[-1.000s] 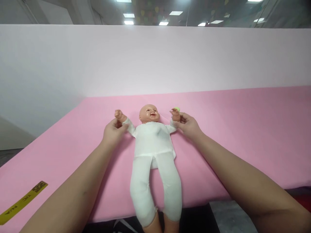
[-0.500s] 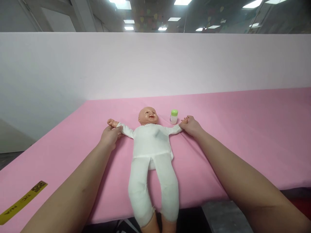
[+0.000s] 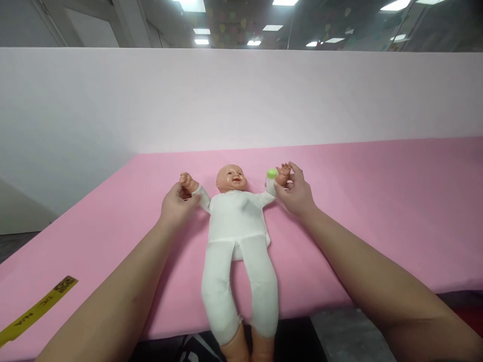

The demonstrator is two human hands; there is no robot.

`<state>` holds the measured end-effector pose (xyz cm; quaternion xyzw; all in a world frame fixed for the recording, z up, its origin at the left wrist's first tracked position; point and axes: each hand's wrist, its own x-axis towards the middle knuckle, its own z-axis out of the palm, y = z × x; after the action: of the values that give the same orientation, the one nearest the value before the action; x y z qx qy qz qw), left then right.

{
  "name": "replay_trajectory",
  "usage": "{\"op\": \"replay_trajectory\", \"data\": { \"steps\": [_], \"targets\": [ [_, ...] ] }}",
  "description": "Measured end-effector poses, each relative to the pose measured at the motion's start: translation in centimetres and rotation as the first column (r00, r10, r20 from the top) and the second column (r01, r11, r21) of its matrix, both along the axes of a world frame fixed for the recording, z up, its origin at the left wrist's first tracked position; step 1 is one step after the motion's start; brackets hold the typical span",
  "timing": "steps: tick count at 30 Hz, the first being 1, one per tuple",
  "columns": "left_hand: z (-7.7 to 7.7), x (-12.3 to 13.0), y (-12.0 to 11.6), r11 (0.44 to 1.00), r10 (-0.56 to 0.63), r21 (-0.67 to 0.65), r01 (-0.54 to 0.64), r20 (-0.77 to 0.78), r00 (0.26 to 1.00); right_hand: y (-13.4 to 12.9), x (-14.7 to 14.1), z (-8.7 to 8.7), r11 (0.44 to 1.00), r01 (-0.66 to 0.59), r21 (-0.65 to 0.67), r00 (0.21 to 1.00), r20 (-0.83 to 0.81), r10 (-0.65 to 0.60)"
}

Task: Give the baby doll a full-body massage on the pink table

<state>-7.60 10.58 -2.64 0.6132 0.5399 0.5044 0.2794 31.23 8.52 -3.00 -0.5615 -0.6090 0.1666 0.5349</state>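
A baby doll (image 3: 237, 216) with a white cloth body lies face up on the pink surface (image 3: 362, 211), its feet hanging past the front edge. My left hand (image 3: 178, 203) is closed around the doll's arm at the left, near the wrist. At the right, my right hand (image 3: 296, 193) grips the doll's other arm by the wrist, with the thumb in front and the fingers behind. Both doll arms are lifted and bent upward. A small bottle with a green cap (image 3: 272, 174) stands behind the doll's right-side hand, partly hidden by it.
A yellow strip with black print (image 3: 37, 310) lies at the lower left. Behind the pink surface rises a white wall (image 3: 241, 100), with glass above it. The front edge of the surface runs beneath the doll's lower legs.
Both my hands have moved inward and raised the doll's arms, which were stretched out flat to the sides. The doll's right-side hand now overlaps the bottle.
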Motion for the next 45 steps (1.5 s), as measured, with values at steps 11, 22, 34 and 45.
{"op": "replay_trajectory", "data": {
  "steps": [11, 22, 34, 45],
  "targets": [
    [1.6, 1.9, -2.2, 0.913, -0.187, 0.108, 0.392, -0.745, 0.641, -4.3, -6.0, 1.5, 0.881, -0.470, -0.056, 0.601, 0.711, 0.365],
    [1.6, 2.9, -2.9, 0.927, -0.144, 0.102, 0.362, -0.792, 0.593, -3.4, -5.9, 1.0, 0.893, -0.443, -0.077, 0.704, 0.587, 0.399],
    [-2.9, -1.1, 2.9, 0.969, 0.157, -0.235, -0.082, 0.322, 0.934, 3.2, 2.9, -1.9, 0.954, -0.101, -0.282, 0.907, -0.421, -0.028],
    [-3.8, -1.5, 3.7, 0.952, 0.214, -0.283, -0.113, 0.354, 0.910, 3.8, 4.3, -2.9, 0.862, 0.134, -0.489, 0.986, -0.019, -0.163]
  ]
}}
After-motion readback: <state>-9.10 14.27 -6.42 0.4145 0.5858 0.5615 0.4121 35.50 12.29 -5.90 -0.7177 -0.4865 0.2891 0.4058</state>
